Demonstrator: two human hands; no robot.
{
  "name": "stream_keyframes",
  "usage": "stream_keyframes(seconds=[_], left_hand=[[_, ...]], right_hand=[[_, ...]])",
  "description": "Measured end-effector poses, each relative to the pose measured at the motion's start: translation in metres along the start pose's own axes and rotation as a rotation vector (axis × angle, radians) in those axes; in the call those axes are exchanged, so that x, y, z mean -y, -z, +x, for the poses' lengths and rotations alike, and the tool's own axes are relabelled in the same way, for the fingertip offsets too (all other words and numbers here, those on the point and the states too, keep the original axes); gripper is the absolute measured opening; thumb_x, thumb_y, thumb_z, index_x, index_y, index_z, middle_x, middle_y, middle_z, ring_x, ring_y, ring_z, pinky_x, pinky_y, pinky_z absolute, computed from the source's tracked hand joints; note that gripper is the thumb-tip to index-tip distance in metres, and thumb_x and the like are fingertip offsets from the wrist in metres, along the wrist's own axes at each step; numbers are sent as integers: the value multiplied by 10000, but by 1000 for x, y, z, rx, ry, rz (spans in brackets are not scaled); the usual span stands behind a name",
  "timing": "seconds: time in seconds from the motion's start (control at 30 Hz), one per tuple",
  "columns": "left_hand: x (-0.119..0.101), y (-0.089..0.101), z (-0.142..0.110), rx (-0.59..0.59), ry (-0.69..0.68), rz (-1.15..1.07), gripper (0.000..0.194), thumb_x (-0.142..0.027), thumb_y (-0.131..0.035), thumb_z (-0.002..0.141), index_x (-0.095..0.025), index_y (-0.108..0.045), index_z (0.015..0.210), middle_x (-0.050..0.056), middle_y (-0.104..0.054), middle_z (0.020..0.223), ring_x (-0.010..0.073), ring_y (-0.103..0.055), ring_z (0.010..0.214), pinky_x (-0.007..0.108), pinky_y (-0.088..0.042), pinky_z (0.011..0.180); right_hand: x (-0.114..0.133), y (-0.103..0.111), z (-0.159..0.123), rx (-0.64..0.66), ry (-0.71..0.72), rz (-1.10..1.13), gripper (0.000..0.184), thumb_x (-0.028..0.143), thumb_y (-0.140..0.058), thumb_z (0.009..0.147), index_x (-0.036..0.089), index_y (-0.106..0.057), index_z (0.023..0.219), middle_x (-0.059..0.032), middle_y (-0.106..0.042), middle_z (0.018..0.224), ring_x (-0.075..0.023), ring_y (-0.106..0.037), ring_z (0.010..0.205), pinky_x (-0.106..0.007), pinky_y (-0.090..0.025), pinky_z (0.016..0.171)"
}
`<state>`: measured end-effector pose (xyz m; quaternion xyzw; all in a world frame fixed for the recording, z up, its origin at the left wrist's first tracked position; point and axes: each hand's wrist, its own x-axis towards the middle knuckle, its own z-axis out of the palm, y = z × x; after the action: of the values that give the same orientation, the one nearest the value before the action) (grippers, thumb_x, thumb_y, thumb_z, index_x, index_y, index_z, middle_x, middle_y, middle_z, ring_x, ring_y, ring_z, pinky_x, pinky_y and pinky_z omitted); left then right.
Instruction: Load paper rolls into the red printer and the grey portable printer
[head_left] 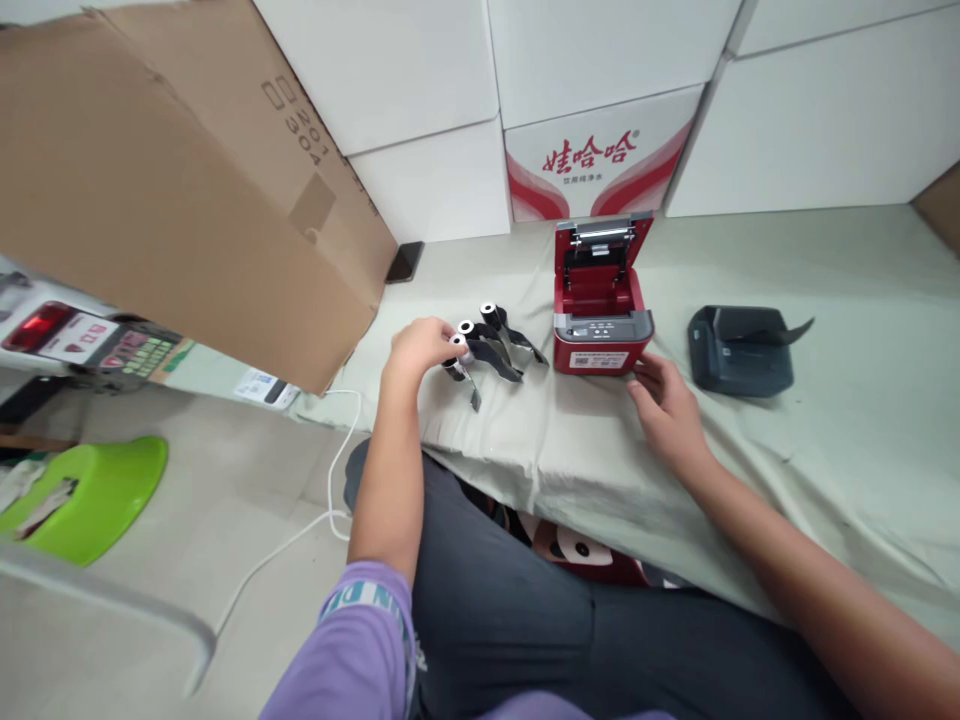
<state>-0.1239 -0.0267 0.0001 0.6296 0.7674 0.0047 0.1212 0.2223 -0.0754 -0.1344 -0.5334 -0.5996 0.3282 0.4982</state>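
My left hand (422, 345) is closed at the fingertips on the nearest of three small paper rolls, a dark-wrapped roll with a white end (457, 345). Beside it, a second paper roll (467, 328) and a third paper roll (489, 312) lie with loose black tails. To their right stands a red receipt printer (600, 350), its lid raised and its paper bay showing no roll. My right hand (667, 405) is at the printer's lower right front corner, fingers apart and curved; whether it presses on the casing is hard to tell.
A dark grey device with a raised flap (739, 365) sits right of the printer. Behind are white boxes (600, 160). A large cardboard box (187, 180) leans in from the left, near a black phone (405, 262). A white cable (330, 490) hangs off the cloth-covered table (847, 430).
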Motion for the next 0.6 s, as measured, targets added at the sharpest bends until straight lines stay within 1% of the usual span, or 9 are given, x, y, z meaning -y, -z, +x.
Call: stream_keyframes(seconds=[0.03,0.1,0.17,0.27,0.33,0.37,0.43,0.5,0.6], left_hand=[[1,1,-1,-20,-26,-37,235,-462,-711,721,-256,-760,820,54,-779,896,266,-703,887,321,-470,748],[4,3,-2,-65,-107,-169,215,-418,-691,728,-236,-742,831,45,-771,882,246,-701,863,310,-486,741],[6,6,-4,-109,-207,-346,243,-366,-665,748,-215,-721,930,44,-771,924,220,-704,868,293,-513,760],[2,9,-9,-135,-350,-555,343,-336,-642,807,-200,-670,1121,69,-770,1075,198,-713,963,296,-551,857],[-7,10,-13,-137,-407,-635,384,-385,-631,866,-200,-649,1202,96,-759,1150,207,-715,1037,321,-563,913],[-11,9,-15,-131,-418,-666,408,-429,-620,895,-201,-645,1232,107,-759,1156,219,-717,1056,335,-568,923],[-21,6,-19,-116,-422,-731,496,-535,-587,931,-204,-633,1298,119,-770,1113,242,-731,1053,355,-583,905],[-30,1,-21,-91,-441,-788,599,-613,-561,939,-205,-605,1374,116,-779,1069,258,-744,1030,366,-591,881],[-44,-8,-18,-90,-507,-824,656,-612,-605,921,-211,-573,1439,101,-767,1131,253,-744,1028,358,-587,885]], right_hand=[[0,0,0,-2,-1,-1,496,455,-616,925,240,-556,1369,-146,-663,1343,-321,-651,1232,-589,-490,1102],[1,0,0,-1,-5,1,504,466,-623,920,240,-558,1366,-148,-664,1340,-324,-650,1231,-592,-487,1104],[2,0,0,5,-7,8,503,469,-623,920,242,-558,1363,-147,-659,1350,-326,-643,1244,-591,-479,1113],[2,0,0,12,-3,18,495,453,-616,925,240,-556,1367,-148,-650,1364,-324,-636,1256,-589,-468,1126],[2,0,0,11,4,23,494,441,-615,924,237,-555,1370,-150,-652,1360,-320,-640,1245,-591,-471,1123],[2,0,0,10,7,24,494,436,-616,923,236,-555,1371,-151,-654,1355,-319,-644,1237,-593,-474,1119],[3,0,0,5,5,24,489,428,-617,921,236,-557,1366,-151,-658,1347,-317,-647,1228,-595,-480,1112],[4,0,0,6,3,29,477,419,-611,924,239,-557,1362,-148,-658,1348,-315,-645,1235,-593,-479,1113],[5,0,-1,14,10,39,463,407,-601,931,244,-554,1362,-142,-653,1360,-310,-639,1249,-581,-477,1118]])
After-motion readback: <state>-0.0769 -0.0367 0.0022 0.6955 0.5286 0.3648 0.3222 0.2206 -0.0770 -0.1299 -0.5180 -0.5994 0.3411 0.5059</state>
